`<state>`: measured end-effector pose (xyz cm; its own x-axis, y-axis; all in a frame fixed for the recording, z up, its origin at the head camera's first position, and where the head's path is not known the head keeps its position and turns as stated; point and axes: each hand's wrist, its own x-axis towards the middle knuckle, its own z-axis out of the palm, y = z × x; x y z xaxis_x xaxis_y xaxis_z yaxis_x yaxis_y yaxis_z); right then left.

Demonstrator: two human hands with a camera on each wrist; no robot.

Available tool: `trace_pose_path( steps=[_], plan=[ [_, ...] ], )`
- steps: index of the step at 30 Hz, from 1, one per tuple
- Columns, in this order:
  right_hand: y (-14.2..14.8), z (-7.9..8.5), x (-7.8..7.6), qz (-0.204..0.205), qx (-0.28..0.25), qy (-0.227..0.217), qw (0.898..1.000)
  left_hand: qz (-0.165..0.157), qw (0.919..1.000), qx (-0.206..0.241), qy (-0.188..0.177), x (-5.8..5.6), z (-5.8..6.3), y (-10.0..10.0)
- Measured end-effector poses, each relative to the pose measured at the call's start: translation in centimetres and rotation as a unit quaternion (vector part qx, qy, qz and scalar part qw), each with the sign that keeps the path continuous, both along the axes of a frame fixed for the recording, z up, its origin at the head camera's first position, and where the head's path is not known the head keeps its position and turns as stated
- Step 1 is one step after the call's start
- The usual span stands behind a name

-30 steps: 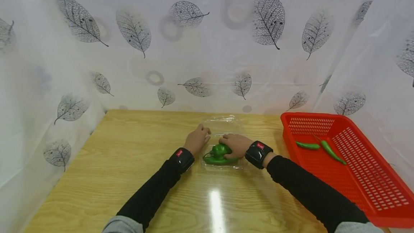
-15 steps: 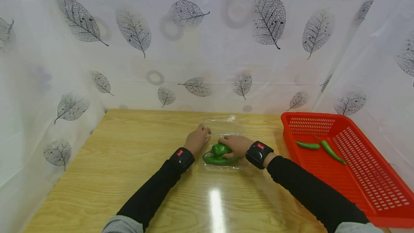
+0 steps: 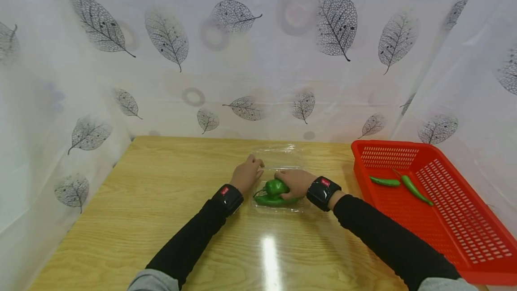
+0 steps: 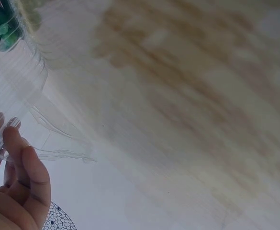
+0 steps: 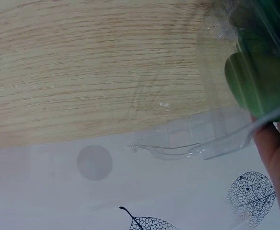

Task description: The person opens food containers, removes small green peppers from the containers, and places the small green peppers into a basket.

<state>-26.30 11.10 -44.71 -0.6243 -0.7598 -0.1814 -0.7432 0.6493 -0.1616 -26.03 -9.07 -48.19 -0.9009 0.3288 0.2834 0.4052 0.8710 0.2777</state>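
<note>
Clear plastic box (image 3: 280,157) lies open on the table (image 3: 181,169), left hand (image 3: 245,175) pinching its edge by the hinge, likely to steady it. Right hand (image 3: 296,182) grips the round green pepper (image 3: 276,187) inside the near half, seemingly keeping it snug behind the long green pepper (image 3: 268,200). Versus half a second ago: near-identical, right hand's fingers shifted very slightly, box looks unmoved.
</note>
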Motion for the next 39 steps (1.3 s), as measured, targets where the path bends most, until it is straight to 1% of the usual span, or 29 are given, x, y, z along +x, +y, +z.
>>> trace_pose_path(
  steps=[8, 13, 19, 25, 33, 39],
  plan=[
    [0.0, 0.3, -0.1, -0.016, -0.009, -0.029, 0.999, -0.008, 0.9998, 0.004, 0.018, 0.0, -0.1, -0.1],
    [0.0, 0.5, -0.1, -0.023, -0.014, -0.036, 0.999, -0.01, 0.9997, 0.007, 0.021, 0.2, 0.0, -0.1],
    [0.0, 0.5, 0.0, -0.019, -0.013, -0.026, 0.999, -0.012, 0.9994, 0.003, 0.032, 0.2, 0.0, -0.1],
    [0.0, 0.7, 0.2, -0.014, -0.009, -0.017, 1.0, -0.012, 0.9996, 0.006, 0.027, 0.2, 0.0, -0.1],
    [0.0, 1.5, 0.8, 0.009, -0.01, 0.002, 1.0, -0.011, 0.9996, 0.006, 0.024, 0.3, 0.2, 0.0],
    [0.2, 2.5, 0.9, 0.012, -0.028, 0.005, 1.0, -0.011, 0.9998, 0.002, 0.016, 0.5, 0.6, 0.0]
  ],
)
